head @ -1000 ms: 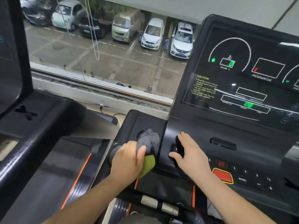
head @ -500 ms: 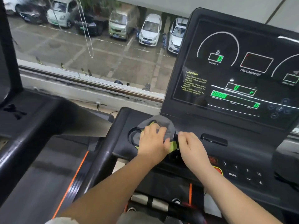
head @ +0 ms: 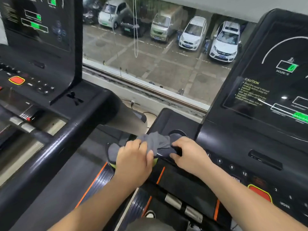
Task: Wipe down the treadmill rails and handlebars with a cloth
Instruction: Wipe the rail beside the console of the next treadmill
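The grey cloth (head: 155, 142) lies bunched on the left side of the treadmill (head: 233, 140), just in front of the round cup hole (head: 177, 132). The left grip (head: 133, 158) is curled over the cloth's left part and holds it. The right grip (head: 189, 152) pinches the cloth's right end between fingers and thumb. Another treadmill (head: 50, 100) stands to the left. Cars (head: 193, 34) are parked outside.

cloth (head: 156, 141): grey, crumpled | on treadmill console (head: 175, 121) left edge
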`<state>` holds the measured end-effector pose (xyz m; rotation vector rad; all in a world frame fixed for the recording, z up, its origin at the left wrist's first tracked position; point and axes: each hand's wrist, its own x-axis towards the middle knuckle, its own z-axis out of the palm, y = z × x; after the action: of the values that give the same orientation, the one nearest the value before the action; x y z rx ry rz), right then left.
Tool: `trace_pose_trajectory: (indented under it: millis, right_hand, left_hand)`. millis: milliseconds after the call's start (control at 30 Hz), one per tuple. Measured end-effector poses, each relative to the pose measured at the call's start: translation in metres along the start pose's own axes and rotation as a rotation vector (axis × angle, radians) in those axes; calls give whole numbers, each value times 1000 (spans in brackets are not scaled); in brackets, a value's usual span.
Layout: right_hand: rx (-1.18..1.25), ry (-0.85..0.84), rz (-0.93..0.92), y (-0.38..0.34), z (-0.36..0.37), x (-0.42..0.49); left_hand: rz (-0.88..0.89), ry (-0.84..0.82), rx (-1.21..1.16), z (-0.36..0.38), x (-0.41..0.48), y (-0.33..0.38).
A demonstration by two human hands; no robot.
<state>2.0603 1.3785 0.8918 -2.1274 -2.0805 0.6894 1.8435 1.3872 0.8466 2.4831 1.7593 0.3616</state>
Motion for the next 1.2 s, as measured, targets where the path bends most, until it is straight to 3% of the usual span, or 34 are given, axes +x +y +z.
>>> trace_pose_trajectory:
  millis: [67,167,267,367,533,667,733,800,867,900,1067,1200]
  right_hand:
    - [-86,-45,-16,-10,9,3]
    - [-169,-66,-8,-19,14,7]
    - [-176,-58,19,-21,14,11]
    - [-217,-68,49,-24,14,14]
    - [-271,-72,49,-20,19,14]
    - [-286,-57,42,-19,24,12]
    - [-272,-39,56,-20,25,13]
    - [-272,-16,68,-21,24,13]
    - [-264,9,75,-22,25,12]
    - [-253,23,77,-22,26,11]
    - [-133,73,112,-14,33,9]
    - [-118,55,54,-13,37,5]
  left_hand:
    - [-38,-153,-23,21,-18,-1]
    - [-61,-208,-8,35,-1,2]
    - [-28,-138,41,37,32,8]
    - [-99,-232,-52,33,49,11]
    - [-6,-107,20,29,-9,-2]
    - [-89,-354,139,11,-49,-15]
    - [-143,-375,150,8,-32,-14]
    - [-192,-270,-5,11,7,-6]
    - [-291,-359,-246,14,45,2]
    - [-312,-382,-245,20,54,6]
    - [-133,-276,103,27,-11,8]
    - [-70,-219,91,21,-63,-18]
